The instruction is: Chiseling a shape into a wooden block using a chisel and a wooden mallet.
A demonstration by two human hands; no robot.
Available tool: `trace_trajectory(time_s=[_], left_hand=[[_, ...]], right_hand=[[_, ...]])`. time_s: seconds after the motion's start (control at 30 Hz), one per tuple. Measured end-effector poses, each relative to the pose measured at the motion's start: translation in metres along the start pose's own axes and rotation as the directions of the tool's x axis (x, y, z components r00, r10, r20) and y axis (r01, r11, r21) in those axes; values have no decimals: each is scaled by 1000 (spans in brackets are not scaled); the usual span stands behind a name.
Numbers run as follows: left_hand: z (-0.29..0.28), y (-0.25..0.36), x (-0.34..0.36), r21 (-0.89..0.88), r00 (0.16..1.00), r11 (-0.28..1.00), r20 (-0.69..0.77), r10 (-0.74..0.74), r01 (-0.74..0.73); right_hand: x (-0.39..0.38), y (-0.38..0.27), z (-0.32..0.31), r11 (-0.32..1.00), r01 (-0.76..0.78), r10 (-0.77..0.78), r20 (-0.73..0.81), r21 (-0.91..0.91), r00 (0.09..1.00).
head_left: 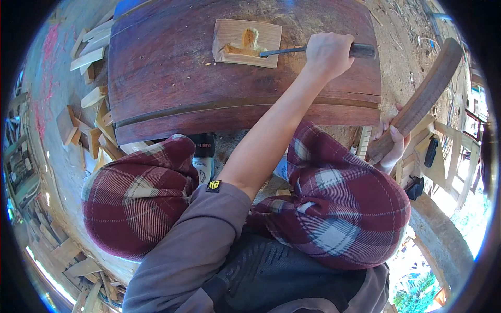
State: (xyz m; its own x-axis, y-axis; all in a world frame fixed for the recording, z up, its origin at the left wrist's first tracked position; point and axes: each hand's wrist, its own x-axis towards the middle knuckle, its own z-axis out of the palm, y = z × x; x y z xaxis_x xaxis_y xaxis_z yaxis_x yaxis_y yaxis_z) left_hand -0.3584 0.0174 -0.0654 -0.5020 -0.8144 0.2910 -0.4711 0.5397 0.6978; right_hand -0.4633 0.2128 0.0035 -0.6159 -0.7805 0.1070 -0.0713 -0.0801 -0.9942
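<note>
You're gripping a chisel [313, 50] with your left hand [327, 52], fingers wrapped tight round its dark handle; the thin metal blade is pointing left, tip touching the pale wood block [246, 43]. The block is lying flat near the far edge of the tabletop [172, 78], a rectangular light-coloured slab with a rough carved figure gouged in its middle and small chips just beside it. The tabletop is a dark reddish plank, smooth, with a groove running along its near edge.

Your right hand [390, 142] is closed round the lower end of a wooden mallet [421, 99], a long, curved, brown club, held raised off the right edge of the tabletop, well apart from the block.

Your knees in red plaid trousers [339, 203] are sitting just below the tabletop's near edge. Pale wood offcuts [86, 52] are piling up on the floor left of the tabletop. Sawdust-covered ground [396, 47] is lying right of it. Nothing is standing between the chisel and the block.
</note>
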Motion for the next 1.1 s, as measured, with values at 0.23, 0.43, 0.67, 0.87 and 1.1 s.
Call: trace_trajectory(time_s=[0.23, 0.43, 0.67, 0.87, 1.1], left_hand=[[3, 3, -5, 7, 999, 1000, 35, 12, -12], [9, -3, -7, 28, 999, 999, 50, 19, -21], [-4, 1, 2, -24, 998, 1000, -55, 16, -17], [-8, 4, 0, -29, 998, 999, 62, 22, -20], [-9, 0, 3, -12, 1000, 1000, -18, -17, 17]], right_hand=[[-9, 22, 17, 974, -77, 63, -72, -212, 995], [-6, 10, 19, 893, -147, 128, -73, -425, 989], [-4, -23, 2, 950, -9, -39, -147, -311, 988], [-2, -12, 5, 910, -13, -33, -102, -414, 994], [-6, -16, 13, 932, -16, -25, -108, -361, 994]])
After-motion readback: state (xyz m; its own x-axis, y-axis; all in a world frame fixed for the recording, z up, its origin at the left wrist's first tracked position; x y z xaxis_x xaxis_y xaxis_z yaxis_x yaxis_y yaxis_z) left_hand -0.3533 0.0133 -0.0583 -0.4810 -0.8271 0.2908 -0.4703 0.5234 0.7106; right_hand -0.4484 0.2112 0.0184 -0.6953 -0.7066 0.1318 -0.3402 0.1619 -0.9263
